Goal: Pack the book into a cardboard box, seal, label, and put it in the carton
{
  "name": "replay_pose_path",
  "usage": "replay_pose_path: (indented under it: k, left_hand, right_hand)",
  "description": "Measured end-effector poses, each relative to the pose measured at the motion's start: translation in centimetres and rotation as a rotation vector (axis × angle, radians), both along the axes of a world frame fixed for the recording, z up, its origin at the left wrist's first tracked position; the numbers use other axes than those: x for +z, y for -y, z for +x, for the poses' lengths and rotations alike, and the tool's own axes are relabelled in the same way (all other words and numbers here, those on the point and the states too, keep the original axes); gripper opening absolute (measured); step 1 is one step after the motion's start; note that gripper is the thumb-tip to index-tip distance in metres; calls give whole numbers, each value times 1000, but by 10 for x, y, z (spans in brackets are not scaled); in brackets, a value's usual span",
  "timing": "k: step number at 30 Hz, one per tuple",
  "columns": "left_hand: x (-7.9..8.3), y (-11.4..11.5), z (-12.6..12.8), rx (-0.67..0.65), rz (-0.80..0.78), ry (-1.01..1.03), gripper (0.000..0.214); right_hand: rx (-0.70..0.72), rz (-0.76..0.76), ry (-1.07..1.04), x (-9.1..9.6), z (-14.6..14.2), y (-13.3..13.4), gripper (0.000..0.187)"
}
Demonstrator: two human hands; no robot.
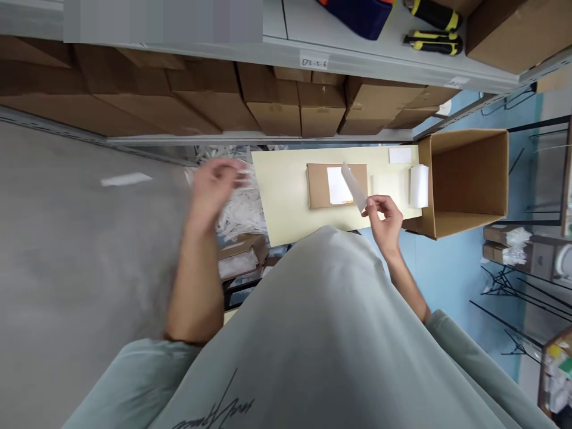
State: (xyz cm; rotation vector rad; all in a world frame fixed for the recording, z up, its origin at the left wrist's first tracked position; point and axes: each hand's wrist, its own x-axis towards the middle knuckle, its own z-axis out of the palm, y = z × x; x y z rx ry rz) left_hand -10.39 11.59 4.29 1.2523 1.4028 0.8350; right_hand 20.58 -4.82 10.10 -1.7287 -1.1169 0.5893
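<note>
My right hand (pixel 386 223) pinches a narrow white label strip (pixel 353 183) by its lower end, over the right part of a flat brown cardboard box (pixel 317 187). That box lies on a cream board (pixel 286 208) and has a white label (pixel 337 186) on its top. My left hand (pixel 217 187) is raised left of the board, above a heap of white paper strips (pixel 241 214); its fingers are smeared by motion. Farther left is a loose white strip (pixel 126 179); whether it is in the air or on the floor is unclear.
On the board's right end are a white roll (pixel 419 186) and a white slip (pixel 400 155). An open cardboard carton (pixel 469 179) stands beyond. Closed cartons (pixel 272 107) line the shelf ahead; a utility knife (pixel 433 43) lies on the upper shelf.
</note>
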Motion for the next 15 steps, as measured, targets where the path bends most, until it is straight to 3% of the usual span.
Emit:
replay_pose_path:
  k: [4, 7, 10, 15]
  left_hand:
    - [3, 61, 98, -172, -315, 469, 51]
    - [9, 90, 150, -9, -308, 593, 54]
    - [10, 96, 170, 118, -280, 575, 51]
    - [7, 97, 183, 183, -299, 519, 46]
  right_hand:
    - [251, 108, 400, -8, 6, 0, 16]
    - [441, 140, 636, -21, 14, 2, 14]
    - [560, 168, 742, -37, 25, 5, 15]
    - [659, 158, 767, -59, 43, 8, 20]
